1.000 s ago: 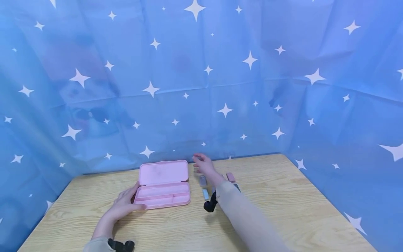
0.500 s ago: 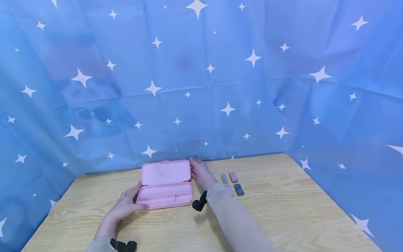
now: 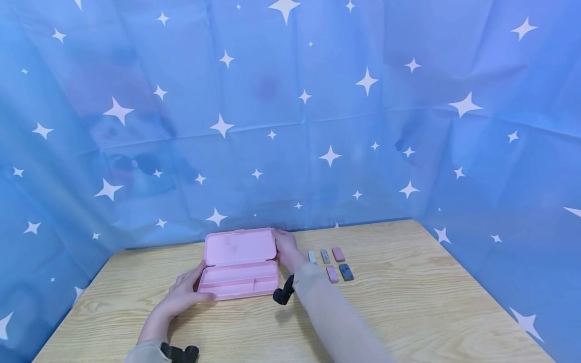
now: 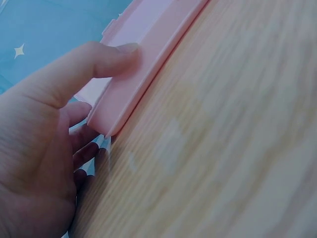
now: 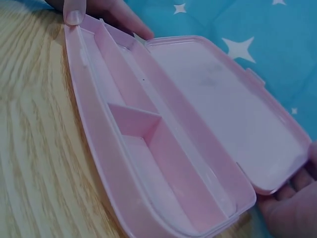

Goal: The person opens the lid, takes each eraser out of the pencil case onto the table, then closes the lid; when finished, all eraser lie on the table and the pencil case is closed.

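An opened pink pencil case (image 3: 238,290) stands on the wooden table, its divided tray toward me and its lid (image 3: 240,247) tipped back behind. My left hand (image 3: 181,292) grips the tray's left end; in the left wrist view the thumb (image 4: 116,59) presses the front wall and the fingers bend round the end. At the right edge of the lid is my right hand (image 3: 286,247), its fingers (image 5: 299,181) curled behind the edge in the right wrist view. The tray's compartments hold nothing visible.
Several small block-like erasers lie right of my right forearm, among them a pink one (image 3: 338,254), a dark one (image 3: 346,272) and a lilac one (image 3: 332,274). A blue star-patterned curtain (image 3: 272,126) hangs behind the wooden table (image 3: 408,302).
My right hand has moved left from beyond the case to the lid's right edge and taken hold there. The lid has risen slightly. My left hand has stayed on the tray's end.
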A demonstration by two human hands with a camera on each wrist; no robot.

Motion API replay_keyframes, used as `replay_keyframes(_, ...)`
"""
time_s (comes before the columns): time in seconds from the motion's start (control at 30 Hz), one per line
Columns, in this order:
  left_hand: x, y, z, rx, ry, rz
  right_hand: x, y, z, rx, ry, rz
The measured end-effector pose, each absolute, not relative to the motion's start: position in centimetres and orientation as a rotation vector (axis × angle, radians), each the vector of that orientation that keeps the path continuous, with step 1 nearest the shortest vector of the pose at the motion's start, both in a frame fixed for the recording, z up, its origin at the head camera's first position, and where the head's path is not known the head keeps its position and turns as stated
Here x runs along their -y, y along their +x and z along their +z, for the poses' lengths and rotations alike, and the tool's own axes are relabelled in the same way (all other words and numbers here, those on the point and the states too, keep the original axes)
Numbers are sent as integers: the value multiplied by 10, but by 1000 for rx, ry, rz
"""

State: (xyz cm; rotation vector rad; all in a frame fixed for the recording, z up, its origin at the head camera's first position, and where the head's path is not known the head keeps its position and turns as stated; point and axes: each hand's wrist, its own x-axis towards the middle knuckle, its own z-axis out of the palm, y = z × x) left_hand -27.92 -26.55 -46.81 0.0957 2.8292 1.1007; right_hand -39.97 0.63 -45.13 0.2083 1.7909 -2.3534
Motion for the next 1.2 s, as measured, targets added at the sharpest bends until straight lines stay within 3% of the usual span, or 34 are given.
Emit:
replay_keyframes(0.33, 265, -282, -470, -2820, 103, 1156, -12, -396, -451, -1832, 165, -2353)
replay_keyframes(1.03, 262, -274, -455, -2760, 167, 1250, -39, -357, -433, -1961, -213, -2080)
replay_keyframes(1.13, 274, -287, -468, -2699, 169, 1377, -44, -349, -433, -1983, -257, -2010)
replay_keyframes(1.2, 288, -298, -486, -2625, 319, 1546, -46, -344, -433, -2013, -287, -1953)
